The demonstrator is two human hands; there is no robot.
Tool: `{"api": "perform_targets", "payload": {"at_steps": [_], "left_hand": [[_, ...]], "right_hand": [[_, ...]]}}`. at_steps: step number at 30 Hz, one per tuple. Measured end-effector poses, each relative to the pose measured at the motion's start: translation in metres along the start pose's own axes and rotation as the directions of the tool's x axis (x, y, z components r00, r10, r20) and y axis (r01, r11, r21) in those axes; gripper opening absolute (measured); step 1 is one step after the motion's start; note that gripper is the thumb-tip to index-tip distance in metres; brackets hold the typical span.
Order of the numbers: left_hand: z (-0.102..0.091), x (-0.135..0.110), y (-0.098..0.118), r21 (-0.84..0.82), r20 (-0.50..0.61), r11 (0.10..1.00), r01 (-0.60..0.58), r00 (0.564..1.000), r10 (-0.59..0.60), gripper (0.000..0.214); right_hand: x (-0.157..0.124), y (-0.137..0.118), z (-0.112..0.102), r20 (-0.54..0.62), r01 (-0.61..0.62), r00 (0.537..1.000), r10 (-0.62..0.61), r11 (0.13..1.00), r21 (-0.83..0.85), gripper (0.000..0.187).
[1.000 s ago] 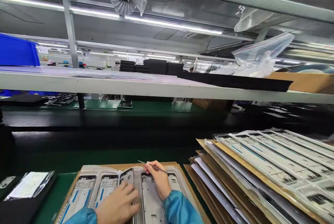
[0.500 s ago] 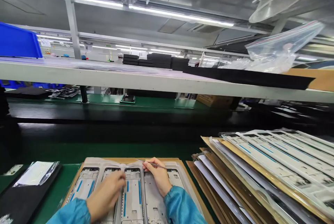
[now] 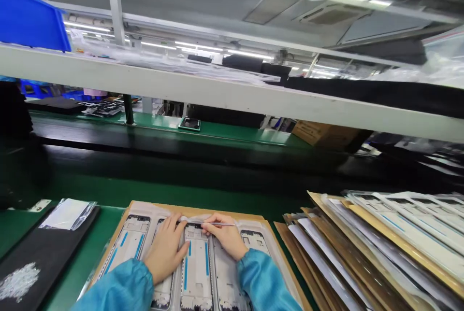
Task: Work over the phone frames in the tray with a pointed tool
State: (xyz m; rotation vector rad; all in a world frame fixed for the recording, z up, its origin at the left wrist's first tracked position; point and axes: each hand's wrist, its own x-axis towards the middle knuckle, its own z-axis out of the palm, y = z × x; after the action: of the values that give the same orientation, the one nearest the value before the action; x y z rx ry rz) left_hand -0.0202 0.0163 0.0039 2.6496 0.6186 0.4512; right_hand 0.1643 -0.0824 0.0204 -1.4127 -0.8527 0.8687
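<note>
My left hand [image 3: 166, 248] lies flat with fingers stretched over a phone frame [image 3: 162, 296] in the tray, its fingertips near the top edge of the middle frame. A thin pointed metal tool [image 3: 224, 224] is pinched in my right hand [image 3: 227, 236]. Its tip points left, at the top end of the middle phone frame [image 3: 196, 272], which has blue strips on it. Whether the tip touches the frame I cannot tell. Several such frames lie side by side in a whitish plastic tray [image 3: 154, 208] on brown cardboard. My right hand partly covers the frame beside the middle one.
To the right stands a tall stack of trays and cardboard sheets [image 3: 326, 248]. On the left, a black mat [image 3: 54, 253] carries a plastic bag [image 3: 68, 213] and a heap of small clear pieces [image 3: 20, 282]. A white shelf [image 3: 203, 86] crosses above the bench.
My left hand has come to rest flat, after being blurred and raised. The tool in my right hand has moved to the middle frame's top end. The camera view has tilted downward.
</note>
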Motion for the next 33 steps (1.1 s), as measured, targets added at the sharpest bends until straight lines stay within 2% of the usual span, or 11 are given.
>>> {"api": "perform_targets", "payload": {"at_steps": [4, 8, 18, 24, 29, 33], "left_hand": [[0.003, -0.001, -0.003, 0.003, -0.030, 1.000, -0.025, 0.999, 0.025, 0.044], [0.002, -0.002, -0.001, 0.016, 0.003, 1.000, -0.021, 1.000, 0.021, 0.044], [-0.009, -0.002, 0.008, 0.100, 0.075, 0.994, -0.032, 0.997, 0.024, 0.041], [-0.007, -0.002, 0.007, 0.224, 0.042, 0.971, -0.082, 0.996, 0.074, 0.044], [-0.009, 0.002, 0.021, 0.291, 0.119, 0.957, -0.019, 0.993, -0.016, 0.050], [-0.005, 0.004, 0.027, 0.306, 0.142, 0.952, -0.011, 0.989, -0.034, 0.054]], "right_hand": [[-0.002, 0.002, -0.004, 0.047, 0.032, 0.998, -0.029, 0.997, -0.065, 0.032], [-0.002, 0.004, -0.005, 0.056, 0.081, 0.996, -0.076, 0.993, -0.088, 0.026], [-0.002, 0.006, -0.005, 0.063, 0.078, 0.995, -0.073, 0.993, -0.092, 0.022], [-0.002, 0.007, -0.004, 0.063, 0.124, 0.991, -0.117, 0.986, -0.112, 0.027], [-0.005, 0.010, -0.003, -0.002, 0.097, 0.995, -0.097, 0.994, -0.052, 0.028], [-0.007, 0.009, 0.000, -0.017, 0.111, 0.994, -0.112, 0.991, -0.080, 0.026]]}}
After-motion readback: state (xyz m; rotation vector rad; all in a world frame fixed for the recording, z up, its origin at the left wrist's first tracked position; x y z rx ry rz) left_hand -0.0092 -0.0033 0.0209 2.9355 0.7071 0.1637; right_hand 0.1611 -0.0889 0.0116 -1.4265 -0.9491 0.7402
